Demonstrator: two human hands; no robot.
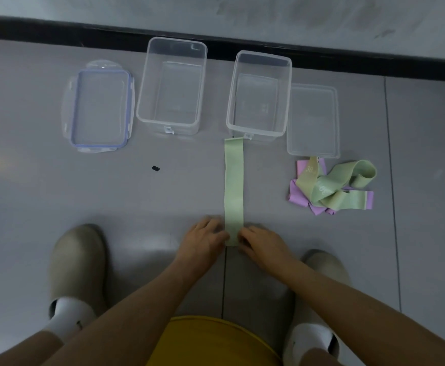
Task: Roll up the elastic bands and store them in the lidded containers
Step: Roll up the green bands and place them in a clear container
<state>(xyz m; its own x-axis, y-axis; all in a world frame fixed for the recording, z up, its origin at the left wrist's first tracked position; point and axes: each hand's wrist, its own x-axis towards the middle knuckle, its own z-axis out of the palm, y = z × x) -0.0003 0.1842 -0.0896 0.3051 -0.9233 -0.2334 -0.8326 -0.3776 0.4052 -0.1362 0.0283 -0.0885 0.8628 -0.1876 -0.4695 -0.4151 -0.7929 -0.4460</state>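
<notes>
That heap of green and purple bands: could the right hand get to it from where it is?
Probably yes: the heap lies on open floor ahead and to the right of the right hand, nothing between them.

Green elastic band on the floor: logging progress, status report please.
Both hands, left hand and right hand, pinch the near end of the flat green elastic band. Not yet rolled. Two clear plastic containers open, empty. Path clear.
</notes>
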